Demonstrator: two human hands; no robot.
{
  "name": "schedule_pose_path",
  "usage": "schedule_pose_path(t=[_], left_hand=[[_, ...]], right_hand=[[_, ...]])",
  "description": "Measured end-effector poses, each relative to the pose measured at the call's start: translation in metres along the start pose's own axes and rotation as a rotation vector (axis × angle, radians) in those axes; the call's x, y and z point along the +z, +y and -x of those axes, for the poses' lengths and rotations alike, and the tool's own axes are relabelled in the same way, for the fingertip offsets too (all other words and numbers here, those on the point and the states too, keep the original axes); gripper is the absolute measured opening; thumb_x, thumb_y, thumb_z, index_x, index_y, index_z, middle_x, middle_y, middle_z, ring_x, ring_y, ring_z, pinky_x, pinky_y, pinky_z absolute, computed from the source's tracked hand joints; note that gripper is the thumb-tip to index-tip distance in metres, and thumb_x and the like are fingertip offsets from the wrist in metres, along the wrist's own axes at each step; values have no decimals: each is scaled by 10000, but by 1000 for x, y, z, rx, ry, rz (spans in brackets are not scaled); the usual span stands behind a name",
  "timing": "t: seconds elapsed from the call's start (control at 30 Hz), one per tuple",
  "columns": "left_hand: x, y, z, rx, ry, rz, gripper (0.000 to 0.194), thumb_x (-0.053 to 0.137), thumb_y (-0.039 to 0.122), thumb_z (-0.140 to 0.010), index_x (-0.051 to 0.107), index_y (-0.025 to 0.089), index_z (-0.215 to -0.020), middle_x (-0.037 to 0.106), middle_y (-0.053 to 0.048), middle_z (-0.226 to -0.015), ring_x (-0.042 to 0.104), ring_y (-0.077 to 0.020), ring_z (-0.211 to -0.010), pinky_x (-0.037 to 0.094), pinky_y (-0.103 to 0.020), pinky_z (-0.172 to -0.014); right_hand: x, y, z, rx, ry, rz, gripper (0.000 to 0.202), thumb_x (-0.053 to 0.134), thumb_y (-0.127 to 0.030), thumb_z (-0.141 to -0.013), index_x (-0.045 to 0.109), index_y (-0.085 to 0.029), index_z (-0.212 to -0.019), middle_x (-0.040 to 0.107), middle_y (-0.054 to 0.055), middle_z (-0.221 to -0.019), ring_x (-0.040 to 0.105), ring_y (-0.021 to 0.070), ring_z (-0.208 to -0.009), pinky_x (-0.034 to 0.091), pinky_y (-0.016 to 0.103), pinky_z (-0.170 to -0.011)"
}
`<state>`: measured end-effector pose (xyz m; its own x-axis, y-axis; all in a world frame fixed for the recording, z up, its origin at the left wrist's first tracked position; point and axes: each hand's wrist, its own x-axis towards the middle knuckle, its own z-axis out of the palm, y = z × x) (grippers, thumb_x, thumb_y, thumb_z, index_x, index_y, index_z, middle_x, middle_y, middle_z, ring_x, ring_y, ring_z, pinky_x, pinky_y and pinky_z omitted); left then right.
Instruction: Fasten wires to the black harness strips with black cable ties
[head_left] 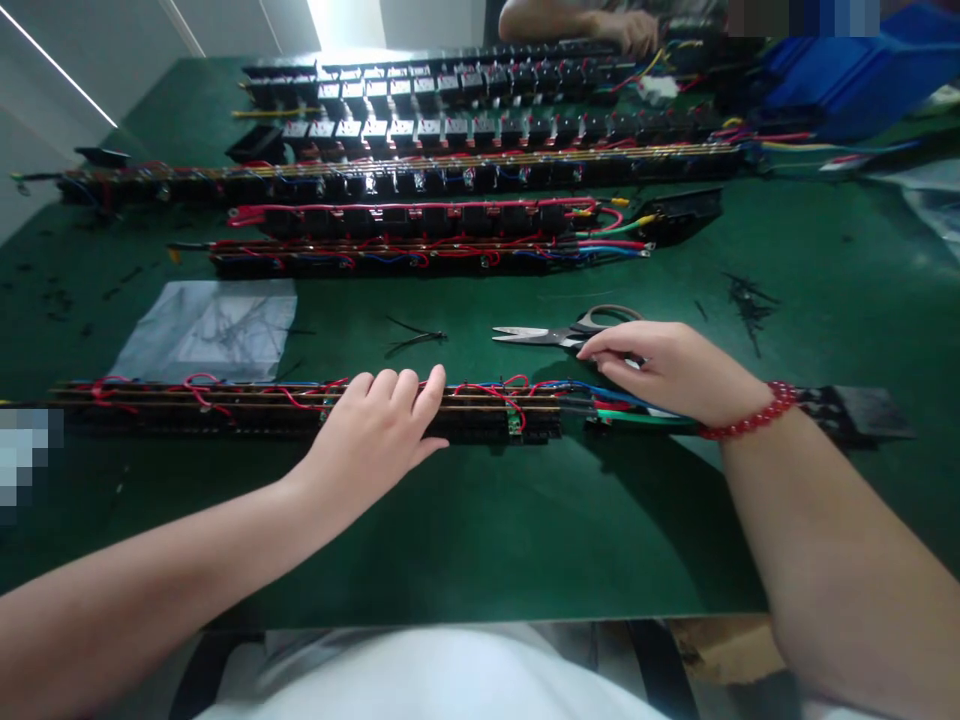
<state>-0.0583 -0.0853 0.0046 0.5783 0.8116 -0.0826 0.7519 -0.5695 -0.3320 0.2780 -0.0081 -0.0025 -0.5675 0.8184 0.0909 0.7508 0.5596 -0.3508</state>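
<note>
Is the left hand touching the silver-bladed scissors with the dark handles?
No, the left hand is on the long black strip with red wires, apart from the scissors.

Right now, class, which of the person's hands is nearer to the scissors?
Right. The right hand is at the handle end of the scissors; the left hand is farther off to their left, on the wired strip.

Your left hand (375,425) hid a stretch of the wired strip (195,398), your right hand (652,368) part of the scissors (566,338), while the right edge cut off the blue bin (862,70) and the top a co-worker's arm (555,22).
</note>
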Motion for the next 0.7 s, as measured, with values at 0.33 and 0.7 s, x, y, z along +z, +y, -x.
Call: schedule_pose_path(t=[0.33, 0.7], left_hand=[[27, -11, -6, 39, 216, 173, 594, 523, 524, -996, 546, 114, -1425, 669, -120, -1105, 623, -295, -973, 448, -412, -770], [28, -12, -10, 37, 256, 217, 600, 538, 544, -984, 545, 127, -1415, 673, -122, -1129, 627, -287, -999, 456, -406, -787]], right_hand=[[-1, -6, -4, 68, 52, 74, 294, 490, -321, -928, 757, -205, -972, 767, 59, -865, 693, 210, -723, 523, 327, -649], [-22, -73, -25, -153, -90, 234, 331, 452, -301, -1002, 757, -172, -1012, 767, 118, -962, 697, 244, -850, 509, 370, -757]])
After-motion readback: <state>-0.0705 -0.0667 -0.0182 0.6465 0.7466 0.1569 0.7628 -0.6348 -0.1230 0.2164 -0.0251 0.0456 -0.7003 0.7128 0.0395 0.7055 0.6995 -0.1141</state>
